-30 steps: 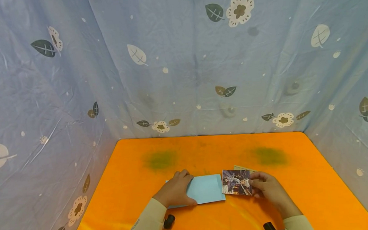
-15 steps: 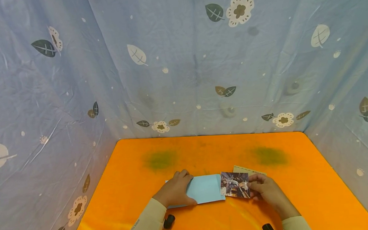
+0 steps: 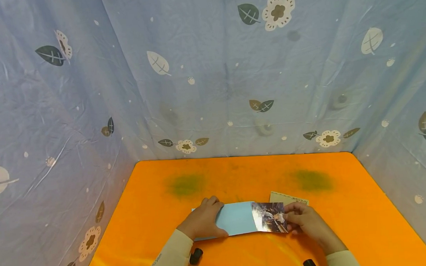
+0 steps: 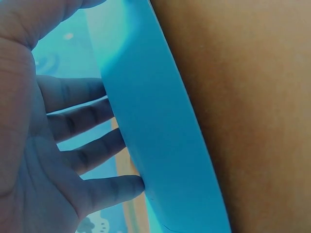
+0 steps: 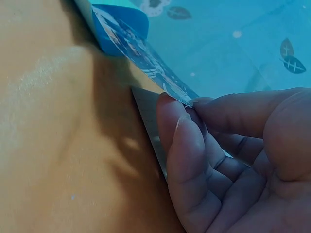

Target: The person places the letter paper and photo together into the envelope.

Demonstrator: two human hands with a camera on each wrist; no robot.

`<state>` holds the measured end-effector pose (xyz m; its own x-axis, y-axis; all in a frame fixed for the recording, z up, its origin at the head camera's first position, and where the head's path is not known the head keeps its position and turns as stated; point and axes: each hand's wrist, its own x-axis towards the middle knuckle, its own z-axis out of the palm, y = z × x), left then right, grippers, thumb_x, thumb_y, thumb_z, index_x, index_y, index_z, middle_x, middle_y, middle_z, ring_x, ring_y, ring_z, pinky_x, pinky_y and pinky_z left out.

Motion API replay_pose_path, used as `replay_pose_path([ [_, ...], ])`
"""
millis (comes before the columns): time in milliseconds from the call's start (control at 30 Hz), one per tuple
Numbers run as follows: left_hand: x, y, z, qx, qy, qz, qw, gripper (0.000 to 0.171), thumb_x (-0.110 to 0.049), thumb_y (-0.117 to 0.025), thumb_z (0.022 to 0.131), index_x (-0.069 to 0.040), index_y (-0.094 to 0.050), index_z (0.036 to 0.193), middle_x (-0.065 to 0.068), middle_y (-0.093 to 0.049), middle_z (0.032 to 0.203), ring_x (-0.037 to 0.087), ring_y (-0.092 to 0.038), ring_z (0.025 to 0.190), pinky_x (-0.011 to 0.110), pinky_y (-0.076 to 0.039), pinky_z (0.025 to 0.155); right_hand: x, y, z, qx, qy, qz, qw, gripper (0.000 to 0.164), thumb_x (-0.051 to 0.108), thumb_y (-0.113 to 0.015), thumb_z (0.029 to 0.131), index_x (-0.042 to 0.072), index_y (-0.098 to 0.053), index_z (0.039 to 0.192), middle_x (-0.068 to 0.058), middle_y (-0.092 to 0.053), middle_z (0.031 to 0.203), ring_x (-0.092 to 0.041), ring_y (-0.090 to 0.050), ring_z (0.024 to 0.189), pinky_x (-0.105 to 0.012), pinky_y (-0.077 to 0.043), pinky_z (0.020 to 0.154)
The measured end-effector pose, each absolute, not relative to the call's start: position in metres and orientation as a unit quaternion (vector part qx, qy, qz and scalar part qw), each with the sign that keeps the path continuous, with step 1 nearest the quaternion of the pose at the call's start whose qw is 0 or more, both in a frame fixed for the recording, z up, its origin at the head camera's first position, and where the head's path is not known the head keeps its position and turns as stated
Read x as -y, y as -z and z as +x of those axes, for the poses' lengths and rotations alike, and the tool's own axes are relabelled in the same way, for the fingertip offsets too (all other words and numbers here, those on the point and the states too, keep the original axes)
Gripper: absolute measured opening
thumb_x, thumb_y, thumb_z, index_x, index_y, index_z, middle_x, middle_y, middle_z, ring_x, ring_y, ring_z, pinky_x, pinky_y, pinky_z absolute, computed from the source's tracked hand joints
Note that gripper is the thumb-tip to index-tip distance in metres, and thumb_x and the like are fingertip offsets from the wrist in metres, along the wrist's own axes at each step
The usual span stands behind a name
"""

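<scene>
A light blue envelope lies flat in front of the person. The left hand holds it across its left part, thumb at the near edge and fingers at the far edge; the left wrist view shows the fingertips against the envelope's side. My right hand pinches a glossy printed photo card by its right end, between thumb and fingers. The card's left end meets the envelope's right end, where a blue flap shows beneath it. I cannot tell whether the card's tip is inside.
A tan card with a patterned edge and dark marks lies behind the photo card, partly covered. The orange-covered table is bounded by pale blue curtains with flower and leaf prints at the back and sides.
The right hand has brought the photo card left and slightly nearer, so it now overlaps the envelope's right end. More of the tan card shows. The left hand and envelope have stayed put.
</scene>
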<state>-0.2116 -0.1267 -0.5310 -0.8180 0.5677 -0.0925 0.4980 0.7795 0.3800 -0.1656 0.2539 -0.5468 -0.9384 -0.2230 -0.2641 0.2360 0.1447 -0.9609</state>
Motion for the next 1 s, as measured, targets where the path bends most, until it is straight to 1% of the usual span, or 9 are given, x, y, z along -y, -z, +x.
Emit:
replay_pose_path([
  [300,0.126,0.53,-0.213,-0.938,-0.169,0.285,0.102,0.088,-0.06,-0.092,0.079,-0.01,-0.066,0.147,-0.002,-0.055,0.132,0.018,-0.05,0.116,0.034,-0.054,0.091,-0.241,0.541,-0.167,-0.734,0.656,0.0,0.174,0.028,0.008,-0.066,0.108,-0.011,-0.059,0.128,-0.015,-0.066,0.089,-0.027,-0.067,0.073,-0.035,-0.061,0.063],
  [733,0.127,0.526,-0.216,-0.935,-0.17,0.288,0.115,0.088,-0.059,-0.092,0.08,-0.01,-0.064,0.148,-0.002,-0.053,0.133,0.019,-0.049,0.117,0.033,-0.053,0.094,-0.229,0.536,-0.171,-0.731,0.656,-0.005,0.188,0.027,0.008,-0.066,0.108,-0.01,-0.059,0.126,-0.014,-0.065,0.091,-0.026,-0.068,0.073,-0.035,-0.06,0.063],
  [1000,0.127,0.524,-0.216,-0.934,-0.172,0.289,0.117,0.088,-0.058,-0.093,0.08,-0.009,-0.065,0.147,-0.001,-0.054,0.133,0.02,-0.049,0.116,0.034,-0.053,0.094,-0.223,0.536,-0.173,-0.727,0.659,-0.005,0.194,0.027,0.006,-0.064,0.109,-0.011,-0.058,0.128,-0.014,-0.067,0.091,-0.026,-0.068,0.072,-0.037,-0.061,0.062],
])
